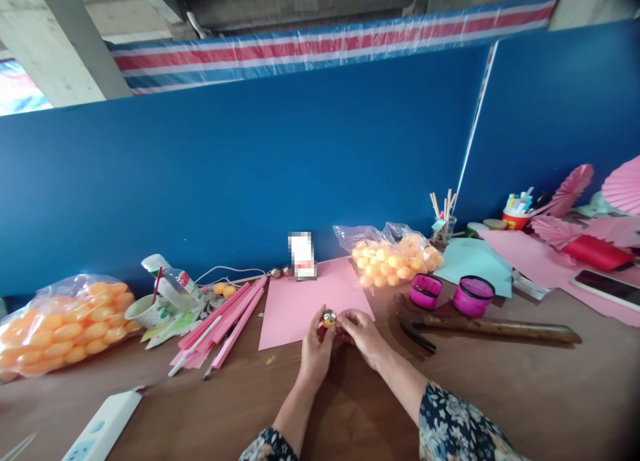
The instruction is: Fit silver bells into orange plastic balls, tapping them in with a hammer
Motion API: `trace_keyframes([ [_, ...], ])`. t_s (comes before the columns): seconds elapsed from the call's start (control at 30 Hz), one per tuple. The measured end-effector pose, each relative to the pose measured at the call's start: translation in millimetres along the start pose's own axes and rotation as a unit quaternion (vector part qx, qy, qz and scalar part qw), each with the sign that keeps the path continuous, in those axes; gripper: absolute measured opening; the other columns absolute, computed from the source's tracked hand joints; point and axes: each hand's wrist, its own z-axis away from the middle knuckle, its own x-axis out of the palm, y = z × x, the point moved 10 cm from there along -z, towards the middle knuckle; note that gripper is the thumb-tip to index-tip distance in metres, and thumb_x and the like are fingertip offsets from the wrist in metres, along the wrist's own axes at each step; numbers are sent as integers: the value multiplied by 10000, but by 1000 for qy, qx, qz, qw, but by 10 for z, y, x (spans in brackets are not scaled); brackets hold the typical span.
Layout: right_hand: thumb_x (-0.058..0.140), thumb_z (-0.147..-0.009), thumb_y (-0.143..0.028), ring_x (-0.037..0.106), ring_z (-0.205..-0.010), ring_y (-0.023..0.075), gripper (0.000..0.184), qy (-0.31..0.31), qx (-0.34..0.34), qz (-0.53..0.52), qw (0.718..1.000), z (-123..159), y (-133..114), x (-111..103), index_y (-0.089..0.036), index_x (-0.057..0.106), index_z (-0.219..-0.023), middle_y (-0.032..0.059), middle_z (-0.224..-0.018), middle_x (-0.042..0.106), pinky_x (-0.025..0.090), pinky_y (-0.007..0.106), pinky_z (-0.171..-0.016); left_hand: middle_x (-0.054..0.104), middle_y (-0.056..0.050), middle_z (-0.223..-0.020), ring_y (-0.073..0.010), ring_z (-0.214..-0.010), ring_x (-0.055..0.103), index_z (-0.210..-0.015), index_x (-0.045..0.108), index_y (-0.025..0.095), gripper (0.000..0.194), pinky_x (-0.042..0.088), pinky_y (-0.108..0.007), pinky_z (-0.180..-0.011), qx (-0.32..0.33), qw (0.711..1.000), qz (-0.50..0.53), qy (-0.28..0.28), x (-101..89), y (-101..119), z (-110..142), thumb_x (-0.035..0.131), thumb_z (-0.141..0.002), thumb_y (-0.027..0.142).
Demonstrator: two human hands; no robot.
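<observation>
Gripping a shiny ball (pixel 329 318) in the left hand (pixel 315 354), thumb and fingers clamped on it, at six o'clock over the near edge of a pink sheet (pixel 300 308). Holding the right hand (pixel 364 336) at the ball's four o'clock with fingers bunched; cannot tell whether pinching anything. Cannot make out the pixelated white object (pixel 304 261) at eleven o'clock.

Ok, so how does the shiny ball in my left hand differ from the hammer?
The ball is small, round and mirror-bright; the hammer is long, with a brown wooden handle and a dull, dark head. The ball is held in the fingers of your left hand, while the hammer lies untouched on the table, off to your right.
</observation>
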Motion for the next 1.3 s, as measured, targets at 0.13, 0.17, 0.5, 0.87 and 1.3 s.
trace_keyframes([
  [0.13,666,-637,-424,599,-673,170,295,-4,-52,65,997,-5,-56,0,-176,557,-754,20,-727,629,485,295,-640,590,-107,-1113,-220,-992,571,-1183,465,183,505,461,-358,-846,-4,1000,13,7,-2,21,2,596,-723,346],
  [0.17,655,-652,-418,598,-691,174,280,-9,-65,85,994,-3,-69,10,-180,556,-763,23,-741,629,484,298,-652,589,-108,-1114,-221,-1005,564,-1160,486,180,478,453,-356,-858,4,1000,1,18,-31,38,-2,592,-727,352],
  [0.5,578,-733,-354,579,-740,164,216,-27,-149,187,971,124,-230,137,-207,548,-887,35,-870,604,473,288,-660,606,-121,-1091,-231,-1023,558,-1136,513,156,464,430,-364,-889,0,999,22,36,-100,39,-25,594,-725,356],
  [0.87,561,-747,-282,556,-839,180,266,-17,-191,241,952,187,-331,176,-211,548,-1003,54,-942,581,468,309,-738,610,-123,-1093,-235,-998,577,-1169,488,162,507,442,-376,-878,-55,992,117,12,-23,-49,4,612,-713,347],
  [1.3,514,-792,-343,578,-766,167,281,-11,-179,229,957,165,-347,162,-222,519,-1046,50,-1023,591,475,311,-724,603,-107,-1108,-218,-950,600,-1205,472,201,503,464,-358,-845,-67,983,173,6,11,-3,45,576,-742,369],
])
